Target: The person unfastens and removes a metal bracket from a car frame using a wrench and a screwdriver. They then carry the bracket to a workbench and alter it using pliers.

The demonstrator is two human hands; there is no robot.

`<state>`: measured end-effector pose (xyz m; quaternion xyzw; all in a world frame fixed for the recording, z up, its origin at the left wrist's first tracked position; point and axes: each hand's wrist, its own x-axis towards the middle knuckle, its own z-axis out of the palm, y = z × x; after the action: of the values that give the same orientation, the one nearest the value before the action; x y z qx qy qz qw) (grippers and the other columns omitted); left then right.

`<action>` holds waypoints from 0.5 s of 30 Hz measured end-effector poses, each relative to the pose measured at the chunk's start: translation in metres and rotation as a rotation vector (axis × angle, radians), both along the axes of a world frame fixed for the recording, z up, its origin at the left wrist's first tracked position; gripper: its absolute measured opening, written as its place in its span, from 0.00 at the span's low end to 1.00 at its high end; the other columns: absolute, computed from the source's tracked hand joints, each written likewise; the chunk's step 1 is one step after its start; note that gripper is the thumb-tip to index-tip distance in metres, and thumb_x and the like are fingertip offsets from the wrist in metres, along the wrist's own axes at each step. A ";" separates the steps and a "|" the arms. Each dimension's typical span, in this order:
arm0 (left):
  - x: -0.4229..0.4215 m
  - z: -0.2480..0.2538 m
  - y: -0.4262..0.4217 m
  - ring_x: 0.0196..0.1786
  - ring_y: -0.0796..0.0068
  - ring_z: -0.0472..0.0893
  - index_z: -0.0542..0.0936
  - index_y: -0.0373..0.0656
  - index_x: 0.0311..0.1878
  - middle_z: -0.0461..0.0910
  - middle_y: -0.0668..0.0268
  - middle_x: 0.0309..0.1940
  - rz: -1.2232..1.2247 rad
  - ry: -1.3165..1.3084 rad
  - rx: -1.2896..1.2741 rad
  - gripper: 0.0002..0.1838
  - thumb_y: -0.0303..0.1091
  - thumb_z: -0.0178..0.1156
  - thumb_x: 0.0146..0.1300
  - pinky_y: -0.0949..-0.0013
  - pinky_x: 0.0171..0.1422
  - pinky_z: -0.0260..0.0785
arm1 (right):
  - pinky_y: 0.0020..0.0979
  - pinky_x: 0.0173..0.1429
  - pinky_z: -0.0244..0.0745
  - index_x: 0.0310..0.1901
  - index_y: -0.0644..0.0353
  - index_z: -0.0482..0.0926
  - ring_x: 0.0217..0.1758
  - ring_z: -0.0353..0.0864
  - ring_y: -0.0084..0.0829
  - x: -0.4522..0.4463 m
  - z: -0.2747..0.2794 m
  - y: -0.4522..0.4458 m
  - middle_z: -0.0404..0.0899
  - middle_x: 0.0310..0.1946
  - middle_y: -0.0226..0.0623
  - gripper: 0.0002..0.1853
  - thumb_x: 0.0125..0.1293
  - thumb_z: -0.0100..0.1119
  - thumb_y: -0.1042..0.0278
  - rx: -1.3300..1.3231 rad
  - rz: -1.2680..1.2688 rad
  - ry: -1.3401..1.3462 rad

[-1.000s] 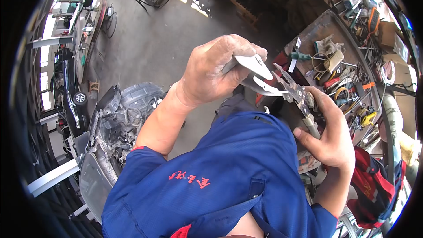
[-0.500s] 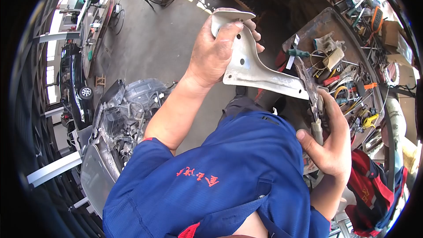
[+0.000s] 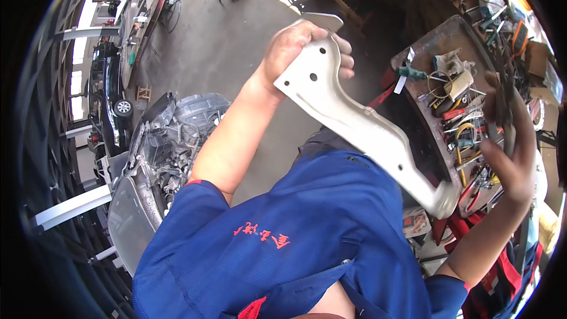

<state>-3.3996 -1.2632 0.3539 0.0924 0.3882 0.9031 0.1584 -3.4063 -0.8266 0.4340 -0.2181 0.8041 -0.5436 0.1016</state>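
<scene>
My left hand (image 3: 298,50) is closed around one end of a pale metal bracket (image 3: 360,121), a car body part by its look. The bracket has several round holes, a bent flange at the gripped end and a curled lip at the far end. It slants down to the right in front of my torso. At the right, over the cluttered bench, my right hand (image 3: 514,147) is blurred by motion. A long, narrow, dark tool (image 3: 505,91) lies along its fingers and seems to be held there. Its exact kind is unclear. The two hands are well apart.
A metal tool tray (image 3: 422,41) on the right holds pliers, a glove and a green-handled tool (image 3: 411,73). Red and dark cloth (image 3: 502,272) hangs below. An opened car front (image 3: 171,142) stands at left, with a dark car (image 3: 106,94) beyond it.
My right hand with the dark tool has moved right and up, away from the bracket. The bracket has turned in my left hand, its far end now swung lower and showing its curled lip.
</scene>
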 end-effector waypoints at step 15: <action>-0.035 -0.015 -0.005 0.42 0.38 0.88 0.78 0.24 0.57 0.85 0.35 0.49 -0.421 -0.648 0.305 0.18 0.30 0.53 0.73 0.47 0.46 0.90 | 0.48 0.77 0.68 0.73 0.60 0.73 0.68 0.75 0.55 -0.056 -0.084 -0.112 0.78 0.60 0.49 0.41 0.52 0.68 0.71 0.309 0.243 0.266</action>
<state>-3.4343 -1.2681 0.3384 -0.0967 0.1526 0.8807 0.4379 -3.4619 -0.9385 0.3504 -0.3648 0.8520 -0.3642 0.0914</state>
